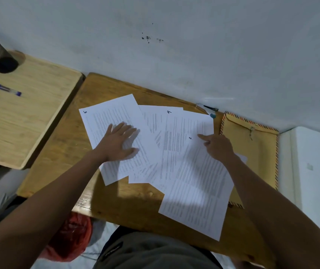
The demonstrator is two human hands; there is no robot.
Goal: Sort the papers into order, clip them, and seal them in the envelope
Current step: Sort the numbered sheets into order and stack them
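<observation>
Papers (155,152) fanned loose across wooden surface (128,202), unsorted. My left hand (119,141) flat, fingers spread, pressing sheet marked 5 (104,121). My right hand (218,145) curled, index finger out, touching near sheet (196,191). Envelope (256,152) just right of right hand, long axis running away from me. Right hand nearer.

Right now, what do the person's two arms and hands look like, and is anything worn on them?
Both arms are bare up to the picture's edge: no sleeves, watch, bracelet or gloves show. The left hand and the right hand carry no visible rings, though the picture is slightly blurred.
</observation>
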